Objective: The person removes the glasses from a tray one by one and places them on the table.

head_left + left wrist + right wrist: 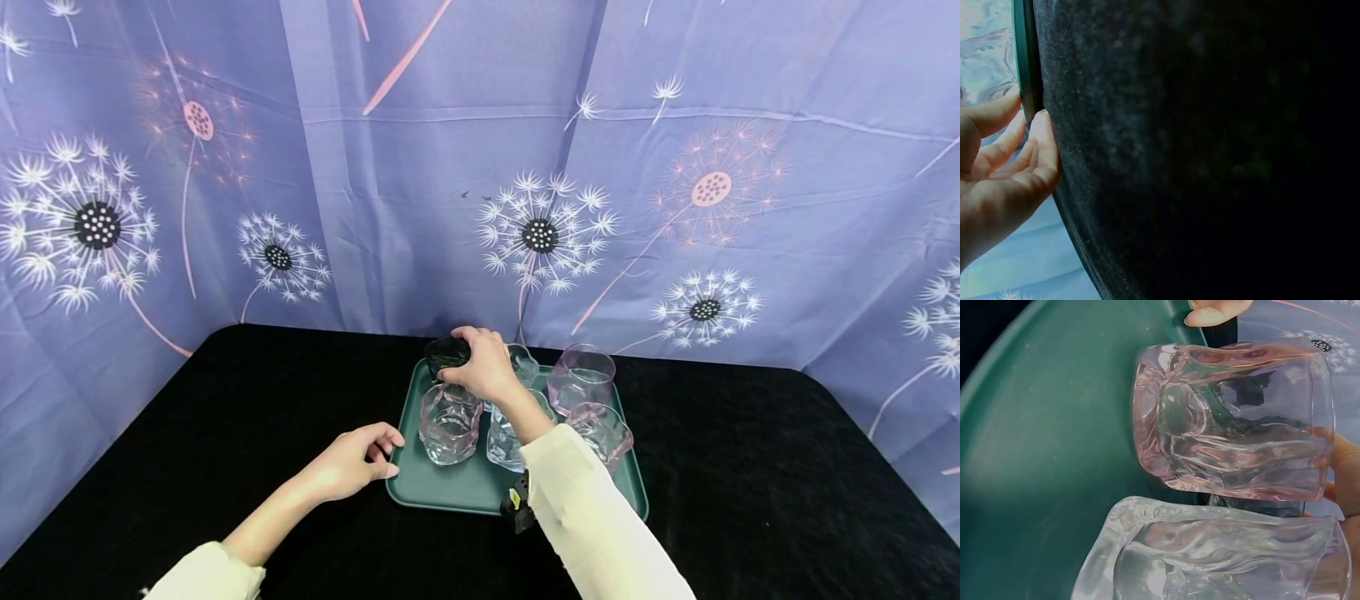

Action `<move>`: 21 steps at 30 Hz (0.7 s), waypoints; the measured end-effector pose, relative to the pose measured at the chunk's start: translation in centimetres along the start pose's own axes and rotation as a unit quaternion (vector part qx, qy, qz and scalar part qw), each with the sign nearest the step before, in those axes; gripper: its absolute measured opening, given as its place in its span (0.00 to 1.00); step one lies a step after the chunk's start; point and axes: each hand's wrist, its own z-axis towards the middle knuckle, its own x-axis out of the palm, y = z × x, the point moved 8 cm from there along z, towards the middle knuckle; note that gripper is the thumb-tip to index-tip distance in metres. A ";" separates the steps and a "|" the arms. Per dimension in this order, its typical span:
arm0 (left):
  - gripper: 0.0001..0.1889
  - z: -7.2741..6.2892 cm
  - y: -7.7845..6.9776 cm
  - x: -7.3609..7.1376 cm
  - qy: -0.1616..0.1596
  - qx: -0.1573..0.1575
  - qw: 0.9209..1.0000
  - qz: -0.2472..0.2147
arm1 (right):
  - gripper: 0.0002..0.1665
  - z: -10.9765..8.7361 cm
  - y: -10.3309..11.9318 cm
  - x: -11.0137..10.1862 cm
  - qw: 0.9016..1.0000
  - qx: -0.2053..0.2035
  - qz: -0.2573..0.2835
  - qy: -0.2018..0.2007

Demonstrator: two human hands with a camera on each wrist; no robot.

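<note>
At the back left of the green tray, my right hand grips a dark, see-through glass with thumb and fingers across it. My left hand holds the tray's left rim with its fingertips, also seen in the left wrist view. Just in front of the dark glass stands a pink-tinted glass, large in the right wrist view. Beside it is a clear glass, partly hidden by my right forearm in the head view.
On the tray's right side stand a purplish glass and another pinkish glass. A clear glass is at the back middle. The tray lies on a black-covered table, with a blue dandelion-print curtain behind.
</note>
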 end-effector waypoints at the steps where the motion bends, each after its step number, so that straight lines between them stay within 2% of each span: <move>1: 0.12 0.0 0.0 0.0 0.000 -0.001 1.000 0.000 | 0.34 0.0 0.0 0.0 1.000 -0.001 0.000 -0.002; 9: 0.12 -0.1 -0.1 0.0 0.001 -0.007 1.000 -0.002 | 0.36 0.0 -0.1 0.0 1.000 0.003 0.005 -0.005; 21: 0.12 -0.2 -0.3 0.0 0.005 0.001 1.000 -0.008 | 0.39 0.0 -0.4 0.2 1.000 0.015 0.023 -0.002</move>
